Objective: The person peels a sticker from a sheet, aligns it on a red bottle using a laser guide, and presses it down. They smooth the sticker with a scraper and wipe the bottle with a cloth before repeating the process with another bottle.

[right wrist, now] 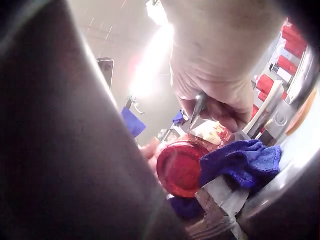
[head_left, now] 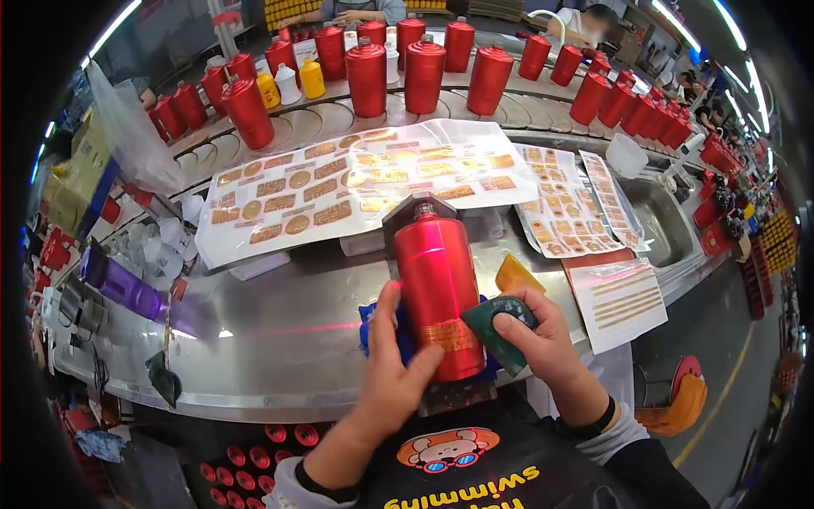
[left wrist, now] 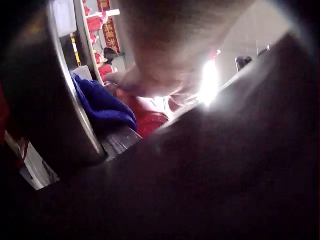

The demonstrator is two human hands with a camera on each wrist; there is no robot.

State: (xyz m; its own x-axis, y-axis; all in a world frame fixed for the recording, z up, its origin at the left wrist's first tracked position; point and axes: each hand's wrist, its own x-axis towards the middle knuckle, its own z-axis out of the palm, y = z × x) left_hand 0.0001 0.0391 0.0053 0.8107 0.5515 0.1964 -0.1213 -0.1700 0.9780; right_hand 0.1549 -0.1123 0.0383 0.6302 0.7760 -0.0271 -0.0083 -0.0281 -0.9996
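Note:
A red metallic bottle (head_left: 439, 280) lies neck-away on a stand at the front of the steel table, a gold label (head_left: 450, 336) on its near end. My left hand (head_left: 392, 373) rests along its left side, fingers fairly straight, thumb touching the label's left edge. Between thumb and fingers, my right hand (head_left: 543, 335) pinches a flat green scraper (head_left: 500, 335), its edge right at the label's right side. Blue cloth (right wrist: 245, 162) sits under the bottle, whose round base (right wrist: 181, 170) faces the right wrist camera. In the left wrist view the left hand (left wrist: 175, 55) hides most of the bottle.
Sheets of gold labels (head_left: 339, 182) spread behind the bottle, with another sheet (head_left: 566, 204) at the right. A yellow scraper (head_left: 517, 276) lies nearby. Red bottles (head_left: 366, 78) line the conveyor (head_left: 318, 114) at the back. A purple bottle (head_left: 127, 284) lies left; a sink (head_left: 666, 220) is right.

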